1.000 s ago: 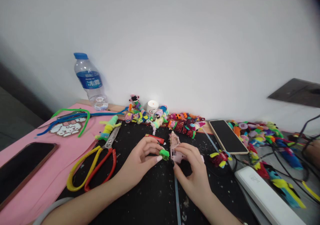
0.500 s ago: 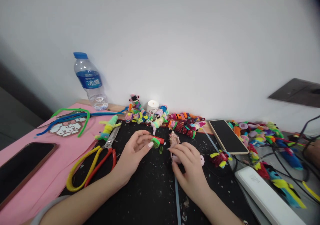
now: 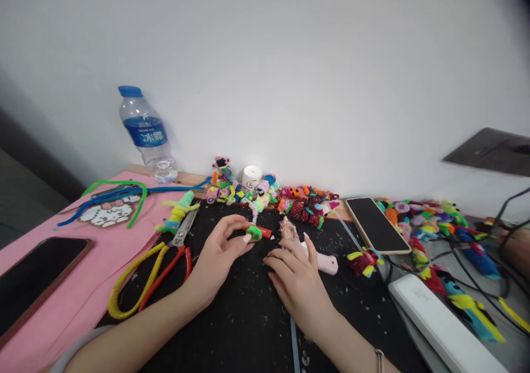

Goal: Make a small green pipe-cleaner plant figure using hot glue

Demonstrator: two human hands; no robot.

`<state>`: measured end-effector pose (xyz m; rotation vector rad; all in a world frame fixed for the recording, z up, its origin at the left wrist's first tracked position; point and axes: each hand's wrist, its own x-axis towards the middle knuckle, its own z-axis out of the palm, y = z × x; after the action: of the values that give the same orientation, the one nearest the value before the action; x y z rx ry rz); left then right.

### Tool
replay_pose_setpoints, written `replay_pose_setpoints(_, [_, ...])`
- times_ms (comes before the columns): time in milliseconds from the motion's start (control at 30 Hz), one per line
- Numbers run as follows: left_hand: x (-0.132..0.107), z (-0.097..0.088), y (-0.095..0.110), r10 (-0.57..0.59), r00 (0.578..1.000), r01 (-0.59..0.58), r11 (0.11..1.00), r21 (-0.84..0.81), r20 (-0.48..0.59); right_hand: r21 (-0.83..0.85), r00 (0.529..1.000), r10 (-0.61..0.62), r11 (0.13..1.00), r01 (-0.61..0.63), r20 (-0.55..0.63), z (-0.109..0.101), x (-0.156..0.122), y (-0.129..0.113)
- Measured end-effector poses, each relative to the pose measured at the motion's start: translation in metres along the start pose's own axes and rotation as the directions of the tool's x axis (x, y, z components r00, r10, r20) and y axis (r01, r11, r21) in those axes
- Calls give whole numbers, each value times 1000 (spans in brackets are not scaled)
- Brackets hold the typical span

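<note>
My left hand [image 3: 221, 251] is closed in a pinch on a small green fuzzy piece [image 3: 254, 232], probably pipe cleaner, above the black mat [image 3: 248, 318]. Right behind that piece lies a red cylinder [image 3: 265, 232] with small print, partly covered by it. My right hand [image 3: 296, 276] is palm down, its fingers bent but apart, with the thumb and index pointing toward the left hand. Under and behind its fingers lies a pale pink glue gun [image 3: 327, 263], its stained nozzle end [image 3: 287, 230] showing above the knuckles. Nothing shows in the right fingers.
Scissors [image 3: 178, 251] with yellow and red handles lie left, beside a pipe-cleaner figure [image 3: 179, 213]. Behind are several fuzzy figures [image 3: 298, 201], a white cup [image 3: 252, 177] and a water bottle [image 3: 147, 135]. Rightward are a phone [image 3: 377, 225], white power bank [image 3: 443, 323] and cables.
My right hand has moved left off the glue gun, uncovering its handle. The green piece has turned in my left fingers. A dark green bit beneath it no longer shows.
</note>
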<state>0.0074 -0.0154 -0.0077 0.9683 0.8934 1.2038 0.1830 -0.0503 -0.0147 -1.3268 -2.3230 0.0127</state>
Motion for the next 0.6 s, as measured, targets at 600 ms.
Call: replay_pose_setpoints(600, [2, -1, -1, 15, 1000, -16, 996, 88, 11, 107, 1000, 4, 994, -5, 9, -12, -1, -4])
